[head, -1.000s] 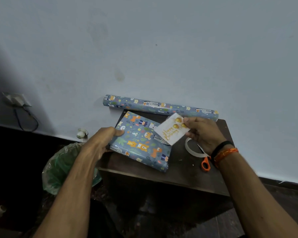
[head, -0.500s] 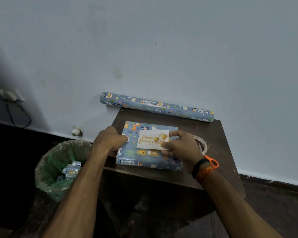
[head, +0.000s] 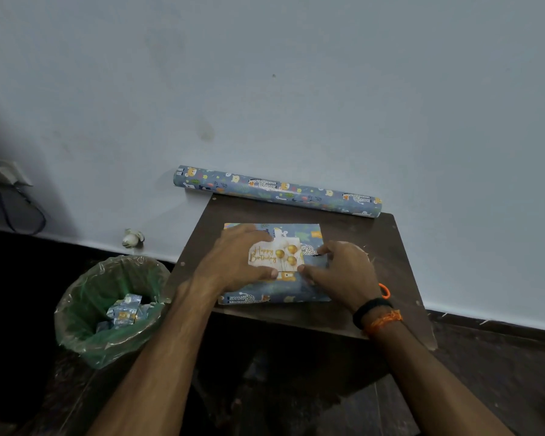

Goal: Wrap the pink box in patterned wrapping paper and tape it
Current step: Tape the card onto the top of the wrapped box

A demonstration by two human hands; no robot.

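Head view shows me the box (head: 274, 292) already covered in patterned paper, lying flat on the dark table (head: 387, 247). Both hands are on a birthday card (head: 276, 256) on top of it: my left hand (head: 233, 262) presses its left edge with flat fingers, my right hand (head: 340, 272) touches its right edge (whether it pinches, I cannot tell). I judge the wrapping finished; next the card needs tape, probably hidden behind my right wrist.

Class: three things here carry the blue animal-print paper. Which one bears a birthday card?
The wrapped box under both hands, not the paper roll by the wall nor the scraps in the bin.
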